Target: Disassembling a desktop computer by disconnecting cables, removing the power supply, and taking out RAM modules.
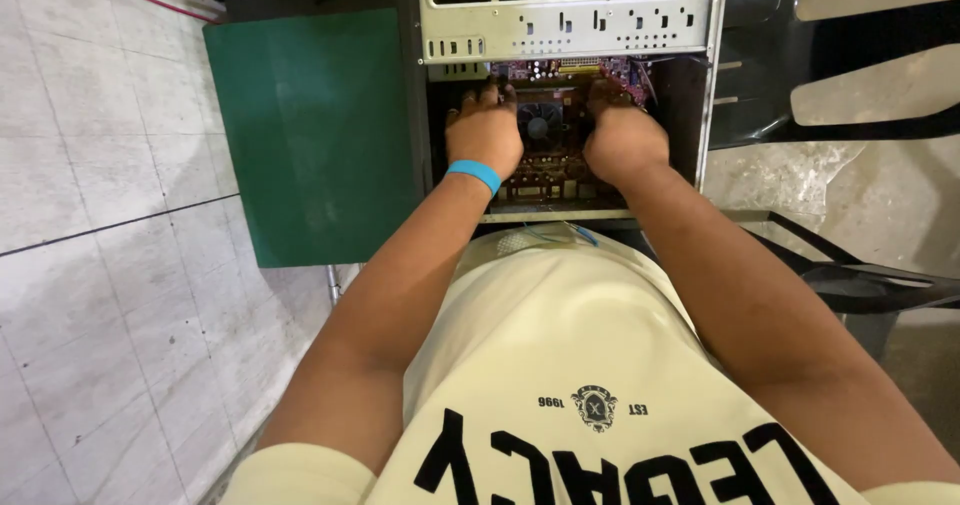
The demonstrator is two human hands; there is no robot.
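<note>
The left hand (pixel 485 135), with a blue wristband (pixel 474 175), and the right hand (pixel 622 137) both reach into the open grey metal computer case (pixel 565 10), fingers curled down on either side of the small black cooler fan (pixel 539 123) on the reddish circuit board (pixel 545 170); whether they grip anything I cannot tell. Uneven pressure could bend the board or crack a part. The sharp metal edges of the case, close to both wrists, could scratch the skin.

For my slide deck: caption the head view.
Both hands, left and right, reach into an open computer case, either side of the cooling fan on its circuit board.
</note>
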